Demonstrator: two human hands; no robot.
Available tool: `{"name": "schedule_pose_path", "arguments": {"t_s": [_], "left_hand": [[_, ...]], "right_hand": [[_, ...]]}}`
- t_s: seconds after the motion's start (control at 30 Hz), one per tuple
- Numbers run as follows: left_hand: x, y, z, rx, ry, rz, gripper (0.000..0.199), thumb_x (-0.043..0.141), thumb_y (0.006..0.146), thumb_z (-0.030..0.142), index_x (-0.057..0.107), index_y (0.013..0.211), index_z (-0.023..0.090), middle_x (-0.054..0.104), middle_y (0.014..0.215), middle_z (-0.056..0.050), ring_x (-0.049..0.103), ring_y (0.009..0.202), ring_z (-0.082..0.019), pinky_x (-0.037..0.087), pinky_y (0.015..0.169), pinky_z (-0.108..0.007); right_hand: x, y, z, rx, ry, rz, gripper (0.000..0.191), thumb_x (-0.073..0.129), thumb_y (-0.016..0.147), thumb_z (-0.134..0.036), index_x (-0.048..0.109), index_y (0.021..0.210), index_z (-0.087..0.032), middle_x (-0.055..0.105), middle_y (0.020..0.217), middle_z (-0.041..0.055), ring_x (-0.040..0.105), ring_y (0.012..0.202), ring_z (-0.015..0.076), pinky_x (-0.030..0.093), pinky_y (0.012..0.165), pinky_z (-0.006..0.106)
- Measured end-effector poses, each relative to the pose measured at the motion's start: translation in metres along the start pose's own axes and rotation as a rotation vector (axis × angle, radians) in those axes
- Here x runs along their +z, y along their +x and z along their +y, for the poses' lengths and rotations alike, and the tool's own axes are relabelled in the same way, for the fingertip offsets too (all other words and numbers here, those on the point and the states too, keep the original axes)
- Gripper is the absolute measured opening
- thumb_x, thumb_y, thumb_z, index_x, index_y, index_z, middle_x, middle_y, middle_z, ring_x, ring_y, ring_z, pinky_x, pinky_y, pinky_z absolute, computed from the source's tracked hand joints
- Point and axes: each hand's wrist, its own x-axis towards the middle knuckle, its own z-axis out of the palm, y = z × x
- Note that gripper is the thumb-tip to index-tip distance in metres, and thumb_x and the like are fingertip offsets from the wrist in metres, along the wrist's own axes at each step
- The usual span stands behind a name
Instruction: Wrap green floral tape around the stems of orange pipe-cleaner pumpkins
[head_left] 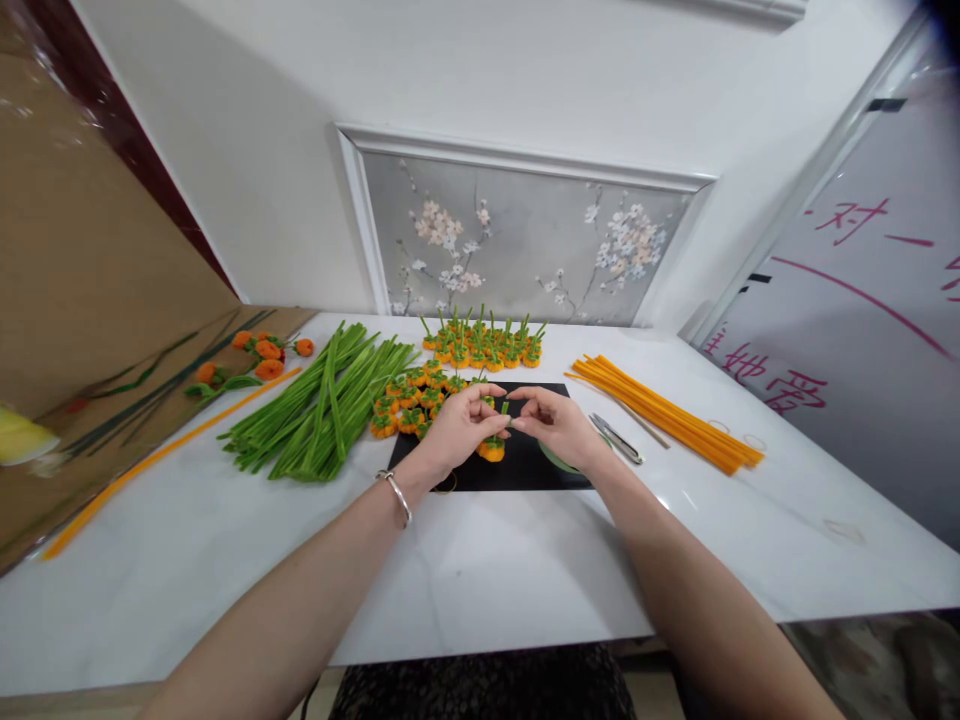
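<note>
Over the black mat (525, 478), my left hand (466, 425) and my right hand (553, 425) face each other with thumbs and forefingers pinched together. Between them hangs a small orange pipe-cleaner pumpkin (491, 453) with a green top and stem. Both sets of fingertips are closed at its green top, and they partly hide what they grip. Several finished pumpkins (409, 400) crowd the mat's left side beside my left hand. Under my right wrist shows part of a pale green ring-shaped item (556, 458). Small scissors-like snips (616, 438) lie just right of that wrist.
Green pipe cleaners (322, 410) are heaped at the left, orange ones (667, 415) at the right. Rows of pumpkins (484, 345) stand near the wall. Orange flowers (268, 352) and a single orange pipe cleaner (165, 465) lie far left by the cardboard (90, 250).
</note>
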Motion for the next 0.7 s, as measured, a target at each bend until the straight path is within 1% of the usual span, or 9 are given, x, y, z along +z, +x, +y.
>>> {"name": "schedule_pose_path", "arguments": {"t_s": [0.13,0.3,0.47,0.53,0.63,0.7], "left_hand": [[0.0012,-0.0001,0.0011,0.039,0.048,0.001,0.039,0.065,0.075,0.024,0.051,0.110,0.016,0.060,0.062,0.005,0.066,0.063,-0.015,0.047,0.060,-0.025],[0.0010,0.0008,0.0027,0.069,0.083,-0.018,0.036,0.061,0.076,0.024,0.051,0.110,0.017,0.058,0.063,0.006,0.065,0.061,-0.013,0.048,0.063,-0.026],[0.0012,0.0002,0.0043,0.089,0.124,-0.039,0.034,0.058,0.077,0.022,0.052,0.110,0.017,0.056,0.064,0.006,0.063,0.059,-0.012,0.047,0.059,-0.024],[0.0018,-0.0004,0.0054,0.087,0.126,-0.052,0.032,0.056,0.078,0.021,0.052,0.110,0.017,0.056,0.064,0.005,0.062,0.058,-0.011,0.046,0.058,-0.024],[0.0029,-0.0014,0.0070,0.080,0.120,-0.065,0.031,0.054,0.079,0.020,0.051,0.110,0.017,0.055,0.063,0.006,0.061,0.057,-0.011,0.044,0.058,-0.023],[0.0037,-0.0020,0.0076,0.075,0.108,-0.074,0.033,0.055,0.079,0.021,0.050,0.111,0.017,0.054,0.062,0.006,0.060,0.057,-0.011,0.044,0.058,-0.023]], "right_hand": [[0.0001,0.0000,-0.0018,-0.005,-0.005,-0.007,0.033,0.065,0.077,-0.032,0.060,0.107,-0.019,0.052,0.066,-0.0045,0.046,0.059,0.0113,0.038,0.058,0.025],[0.0004,0.0003,-0.0024,-0.003,-0.025,-0.011,0.031,0.063,0.078,-0.032,0.061,0.106,-0.019,0.052,0.065,-0.0047,0.046,0.057,0.0110,0.039,0.056,0.025],[0.0019,-0.0002,0.0013,0.014,-0.028,-0.049,0.030,0.055,0.083,-0.031,0.060,0.111,-0.021,0.054,0.067,-0.0042,0.052,0.055,0.0107,0.044,0.054,0.024],[0.0021,-0.0009,0.0018,0.013,-0.031,-0.054,0.030,0.052,0.085,-0.031,0.060,0.112,-0.021,0.053,0.066,-0.0042,0.051,0.053,0.0100,0.043,0.052,0.023],[0.0022,-0.0021,-0.0007,0.010,-0.035,-0.042,0.031,0.052,0.086,-0.035,0.061,0.111,-0.020,0.054,0.067,-0.0033,0.046,0.050,0.0085,0.041,0.049,0.022],[0.0031,-0.0026,-0.0035,0.030,0.010,-0.048,0.033,0.055,0.085,-0.039,0.061,0.111,-0.019,0.056,0.072,-0.0022,0.047,0.048,0.0075,0.041,0.048,0.022]]}}
